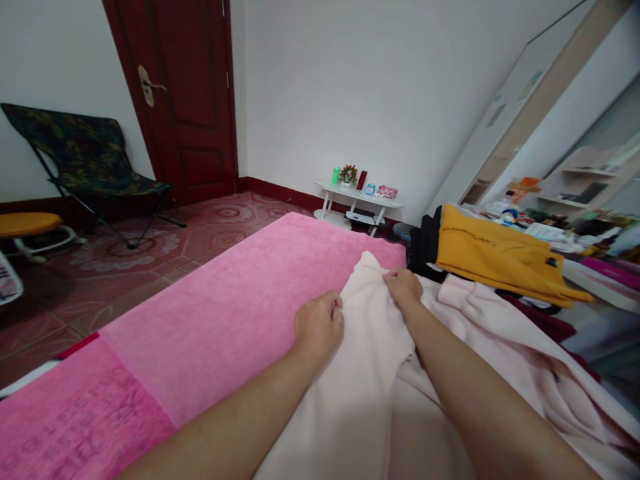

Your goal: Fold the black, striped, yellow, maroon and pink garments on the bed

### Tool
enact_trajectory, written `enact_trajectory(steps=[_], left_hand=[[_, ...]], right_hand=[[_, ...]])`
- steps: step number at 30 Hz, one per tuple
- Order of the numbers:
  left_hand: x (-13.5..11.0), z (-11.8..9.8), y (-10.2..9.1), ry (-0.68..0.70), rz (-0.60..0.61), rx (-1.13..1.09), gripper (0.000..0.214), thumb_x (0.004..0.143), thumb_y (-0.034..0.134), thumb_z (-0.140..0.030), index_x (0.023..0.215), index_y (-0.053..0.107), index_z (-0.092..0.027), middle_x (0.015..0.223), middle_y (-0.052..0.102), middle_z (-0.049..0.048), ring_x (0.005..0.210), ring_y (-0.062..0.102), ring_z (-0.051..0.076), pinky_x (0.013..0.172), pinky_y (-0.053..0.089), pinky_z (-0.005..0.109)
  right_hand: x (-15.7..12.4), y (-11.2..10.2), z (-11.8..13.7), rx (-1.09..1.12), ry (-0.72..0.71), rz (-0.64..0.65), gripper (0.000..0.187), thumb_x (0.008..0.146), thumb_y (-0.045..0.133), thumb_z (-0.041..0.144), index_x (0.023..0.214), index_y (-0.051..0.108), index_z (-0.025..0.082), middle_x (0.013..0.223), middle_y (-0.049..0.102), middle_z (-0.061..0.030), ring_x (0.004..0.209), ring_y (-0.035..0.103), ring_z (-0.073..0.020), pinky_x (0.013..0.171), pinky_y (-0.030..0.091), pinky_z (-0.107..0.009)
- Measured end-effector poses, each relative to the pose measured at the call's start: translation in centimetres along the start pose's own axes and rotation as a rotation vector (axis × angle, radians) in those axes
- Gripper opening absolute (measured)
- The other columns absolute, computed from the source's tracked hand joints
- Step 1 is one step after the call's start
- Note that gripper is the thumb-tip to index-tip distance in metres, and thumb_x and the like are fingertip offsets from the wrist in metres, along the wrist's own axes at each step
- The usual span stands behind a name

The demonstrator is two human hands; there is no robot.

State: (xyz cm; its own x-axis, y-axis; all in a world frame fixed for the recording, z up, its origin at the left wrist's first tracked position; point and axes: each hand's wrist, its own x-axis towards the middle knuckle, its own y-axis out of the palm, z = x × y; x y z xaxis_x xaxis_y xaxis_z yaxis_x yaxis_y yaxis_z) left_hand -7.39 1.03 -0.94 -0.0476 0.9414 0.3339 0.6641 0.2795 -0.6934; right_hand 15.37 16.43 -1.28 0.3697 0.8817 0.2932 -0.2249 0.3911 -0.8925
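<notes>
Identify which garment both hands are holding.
The pale pink fabric garment, gripped by the left hand and right hand; the folded mustard-yellow fabric garment and black cloth lie untouched.

Home interior, red panelled door (pixel 193 100), tiled floor (pixel 220 217), folding chair (pixel 85 152), piled clothes (pixel 493 250), small white table (pixel 360 197)

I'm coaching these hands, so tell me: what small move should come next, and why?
Probably ease the left hand and right hand slightly apart, smoothing the pale pink garment: both hands seem to grip it, and the cloth between them looks creased.
</notes>
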Motion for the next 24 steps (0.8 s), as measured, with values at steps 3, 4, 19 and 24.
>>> enact_trajectory(steps=[3, 4, 19, 24], left_hand=[[0.0, 0.0, 0.1, 0.012, 0.012, 0.009, 0.018, 0.078, 0.047, -0.017, 0.085, 0.061, -0.026, 0.075, 0.067, -0.0019, 0.065, 0.058, 0.016, 0.058, 0.032, 0.026], [0.0, 0.0, 0.1, 0.017, 0.015, 0.012, 0.018, 0.078, 0.047, -0.017, 0.085, 0.062, -0.026, 0.076, 0.067, -0.0016, 0.066, 0.059, 0.016, 0.059, 0.033, 0.026], [0.1, -0.2, 0.0, -0.048, 0.07, 0.049, 0.023, 0.078, 0.049, -0.017, 0.092, 0.066, -0.026, 0.075, 0.068, 0.0009, 0.072, 0.062, 0.019, 0.067, 0.04, 0.028], [0.2, -0.3, -0.3, -0.076, 0.091, 0.07, 0.023, 0.079, 0.048, -0.018, 0.093, 0.065, -0.026, 0.077, 0.069, 0.0015, 0.073, 0.063, 0.019, 0.068, 0.042, 0.028]], right_hand=[[0.2, -0.4, 1.2, -0.057, -0.054, -0.007, 0.018, 0.071, 0.06, 0.024, 0.082, 0.073, 0.02, 0.086, 0.07, -0.0099, 0.085, 0.064, -0.0246, 0.072, 0.046, -0.033], [0.2, -0.7, 1.8, -0.067, -0.079, -0.032, 0.022, 0.07, 0.059, 0.019, 0.088, 0.072, 0.02, 0.092, 0.069, -0.0104, 0.088, 0.064, -0.0243, 0.075, 0.046, -0.033], [2.8, 4.3, 5.5, 0.099, -0.495, 0.156, 0.033, 0.081, 0.046, 0.006, 0.103, 0.069, 0.013, 0.105, 0.063, -0.0089, 0.098, 0.058, -0.0158, 0.089, 0.041, -0.025], [2.6, 3.4, 4.8, 0.116, -0.559, 0.278, 0.038, 0.084, 0.045, 0.009, 0.116, 0.063, 0.016, 0.116, 0.061, -0.0085, 0.111, 0.053, -0.0157, 0.098, 0.037, -0.027]])
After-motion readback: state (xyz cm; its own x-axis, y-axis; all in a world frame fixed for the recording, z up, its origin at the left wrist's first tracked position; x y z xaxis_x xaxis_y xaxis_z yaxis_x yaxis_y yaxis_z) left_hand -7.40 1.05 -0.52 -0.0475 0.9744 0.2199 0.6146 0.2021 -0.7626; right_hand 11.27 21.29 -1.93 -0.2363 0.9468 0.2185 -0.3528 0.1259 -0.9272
